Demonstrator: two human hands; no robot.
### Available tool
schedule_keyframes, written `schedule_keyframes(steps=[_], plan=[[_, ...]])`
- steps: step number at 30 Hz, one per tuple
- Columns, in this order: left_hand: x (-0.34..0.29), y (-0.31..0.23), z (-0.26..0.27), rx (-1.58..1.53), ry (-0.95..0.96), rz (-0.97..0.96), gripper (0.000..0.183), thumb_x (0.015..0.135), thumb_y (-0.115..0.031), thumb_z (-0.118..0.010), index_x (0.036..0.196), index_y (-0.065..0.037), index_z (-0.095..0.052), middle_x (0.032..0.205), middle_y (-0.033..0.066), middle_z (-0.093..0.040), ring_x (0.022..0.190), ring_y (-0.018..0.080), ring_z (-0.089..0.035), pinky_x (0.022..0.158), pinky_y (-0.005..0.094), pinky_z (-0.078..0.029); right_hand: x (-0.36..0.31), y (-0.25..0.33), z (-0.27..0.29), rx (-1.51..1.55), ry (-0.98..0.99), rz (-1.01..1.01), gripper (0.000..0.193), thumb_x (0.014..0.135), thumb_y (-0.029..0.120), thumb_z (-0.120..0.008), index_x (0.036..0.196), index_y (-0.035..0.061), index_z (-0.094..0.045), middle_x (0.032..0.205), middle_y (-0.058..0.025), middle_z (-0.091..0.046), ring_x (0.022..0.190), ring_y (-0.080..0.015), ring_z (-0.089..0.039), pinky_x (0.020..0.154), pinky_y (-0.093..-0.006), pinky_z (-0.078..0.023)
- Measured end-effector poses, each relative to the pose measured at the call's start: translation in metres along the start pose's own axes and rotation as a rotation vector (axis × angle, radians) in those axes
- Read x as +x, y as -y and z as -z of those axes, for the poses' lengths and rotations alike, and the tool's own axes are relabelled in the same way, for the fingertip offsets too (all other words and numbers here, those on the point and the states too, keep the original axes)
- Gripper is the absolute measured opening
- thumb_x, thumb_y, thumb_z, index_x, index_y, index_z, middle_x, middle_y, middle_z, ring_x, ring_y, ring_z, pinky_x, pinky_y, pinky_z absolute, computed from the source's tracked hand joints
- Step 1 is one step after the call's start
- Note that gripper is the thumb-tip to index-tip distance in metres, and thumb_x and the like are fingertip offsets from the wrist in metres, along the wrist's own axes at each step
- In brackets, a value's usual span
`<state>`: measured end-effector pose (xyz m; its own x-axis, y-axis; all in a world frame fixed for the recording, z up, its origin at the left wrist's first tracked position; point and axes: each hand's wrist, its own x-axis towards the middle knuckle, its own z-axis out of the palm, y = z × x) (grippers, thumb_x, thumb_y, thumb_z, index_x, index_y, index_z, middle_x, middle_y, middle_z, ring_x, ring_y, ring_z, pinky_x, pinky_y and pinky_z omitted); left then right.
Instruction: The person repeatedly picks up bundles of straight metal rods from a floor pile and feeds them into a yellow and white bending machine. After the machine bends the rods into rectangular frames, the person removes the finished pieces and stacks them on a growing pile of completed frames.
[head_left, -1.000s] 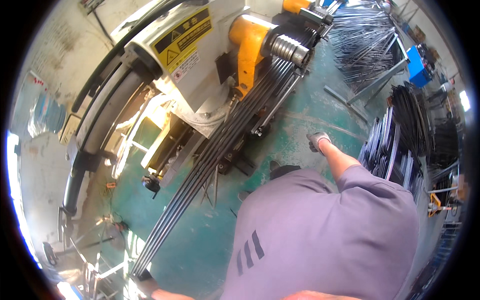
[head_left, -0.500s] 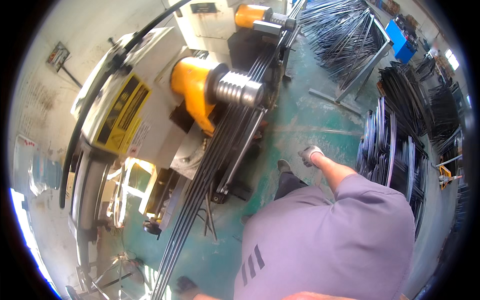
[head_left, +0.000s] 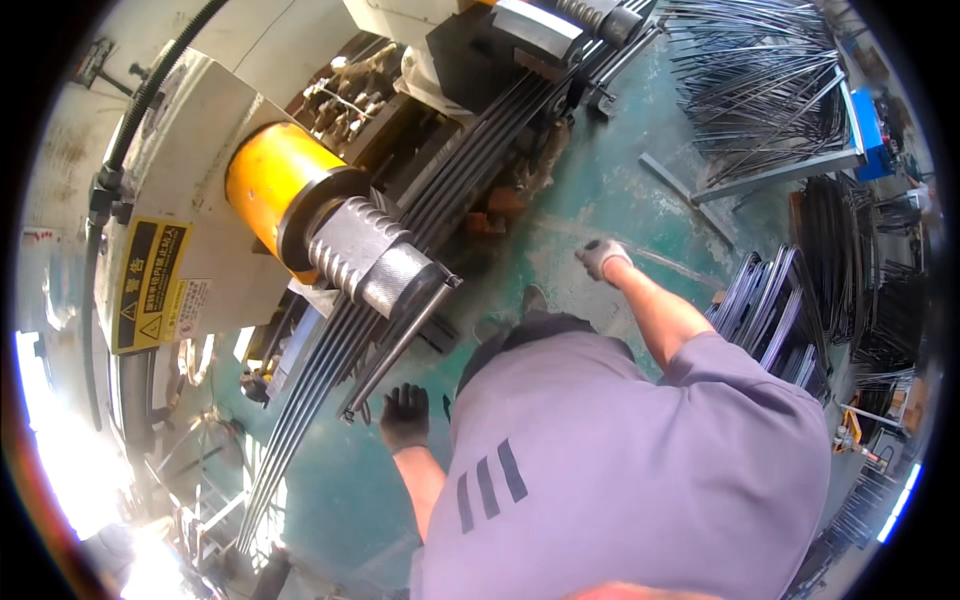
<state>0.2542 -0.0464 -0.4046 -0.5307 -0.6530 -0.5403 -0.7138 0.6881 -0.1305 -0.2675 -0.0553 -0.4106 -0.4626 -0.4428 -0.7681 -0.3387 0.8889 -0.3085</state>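
My left hand (head_left: 405, 418), in a dark grey glove, is held out over the floor beside the machine, its fingers apart and nothing seen in them. Nearest to it is the lower end of a slim steel rod (head_left: 400, 345) on the machine's side; a gap lies between them. Long dark metal bars (head_left: 305, 385) run slantwise past that rod, beneath a ribbed metal roller (head_left: 365, 255) on a yellow cylinder (head_left: 290, 175). My right hand (head_left: 604, 260), in a pale grey glove, hangs away from the machine over the floor. Its fingers are curled, with nothing visible in them.
A white machine housing (head_left: 185, 190) with a yellow warning label stands at left. Thin metal rods (head_left: 760, 90) lie heaped by a grey steel frame (head_left: 780, 178) at the far right. Bent bars (head_left: 765, 305) stack closer on the right. Green floor (head_left: 610, 130) runs between.
My left hand has come up from the lower edge toward the rod's end. My right hand has shifted slightly left and up. The view has turned, and the machine sits further left.
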Motion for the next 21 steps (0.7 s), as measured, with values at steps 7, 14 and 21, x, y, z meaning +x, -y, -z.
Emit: schedule_keyframes(steps=[7, 14, 21], plan=[[0.043, 0.030, -0.022, 0.007, -0.336, -0.049, 0.010, 0.082, -0.015, -0.056, 0.089, -0.013, -0.063, 0.096, 0.0048, -0.062, 0.097, 0.0228, -0.060, 0.085, 0.0366, -0.048, 0.017, -0.031, 0.017, 0.441, -0.064, -0.107, 0.031, 0.087, 0.030, -0.065, 0.104, 0.0037, -0.068, 0.071, -0.0056, -0.062, 0.055, -0.0164, -0.058, 0.051, -0.0332, -0.048], [0.079, 0.017, -0.015, -0.138, -0.202, 0.110, 0.010, 0.082, -0.017, -0.056, 0.089, -0.014, -0.063, 0.094, 0.0044, -0.061, 0.092, 0.0234, -0.060, 0.080, 0.0372, -0.049, 0.061, -0.080, -0.005, -0.089, 0.142, -0.154, 0.031, 0.088, 0.031, -0.067, 0.080, 0.0014, -0.069, 0.066, -0.0093, -0.064, 0.056, -0.0196, -0.061, 0.054, -0.0368, -0.049], [0.081, -0.067, 0.079, -0.216, 0.202, 0.192, 0.014, 0.083, -0.020, -0.056, 0.095, -0.014, -0.060, 0.095, 0.0042, -0.060, 0.091, 0.0243, -0.061, 0.077, 0.0391, -0.051, 0.100, 0.026, 0.047, -0.094, 0.125, 0.112, 0.030, 0.083, 0.032, -0.068, 0.084, 0.0018, -0.071, 0.067, -0.0086, -0.066, 0.056, -0.0192, -0.062, 0.056, -0.0342, -0.051]])
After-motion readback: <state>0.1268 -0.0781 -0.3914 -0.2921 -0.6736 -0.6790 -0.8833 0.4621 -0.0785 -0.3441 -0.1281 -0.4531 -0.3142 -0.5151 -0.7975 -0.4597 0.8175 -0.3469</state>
